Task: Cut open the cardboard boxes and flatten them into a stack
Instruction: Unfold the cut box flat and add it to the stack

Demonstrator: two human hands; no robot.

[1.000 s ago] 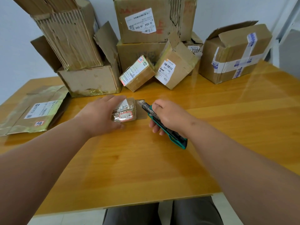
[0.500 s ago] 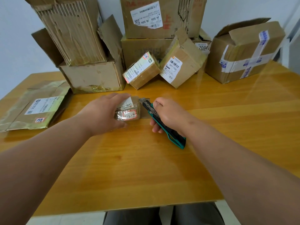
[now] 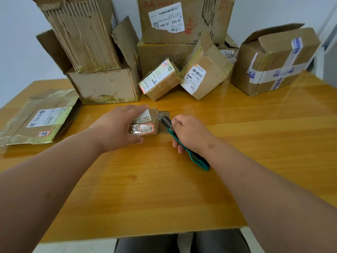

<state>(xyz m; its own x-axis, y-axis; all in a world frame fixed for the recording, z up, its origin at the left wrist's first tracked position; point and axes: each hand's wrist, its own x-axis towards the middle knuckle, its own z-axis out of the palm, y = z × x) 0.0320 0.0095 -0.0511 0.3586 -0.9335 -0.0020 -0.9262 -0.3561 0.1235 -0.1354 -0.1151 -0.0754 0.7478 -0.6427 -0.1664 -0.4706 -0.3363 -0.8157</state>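
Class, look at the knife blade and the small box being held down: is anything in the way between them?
Nothing visible. The utility knife in the right hand has its blade tip right at the small box's right end, by an opened flap. The left hand holds the box from the opposite side.

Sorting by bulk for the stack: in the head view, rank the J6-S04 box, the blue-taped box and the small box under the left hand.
Largest to smallest:
1. J6-S04 box, top cropped
2. blue-taped box
3. small box under the left hand, despite being nearest
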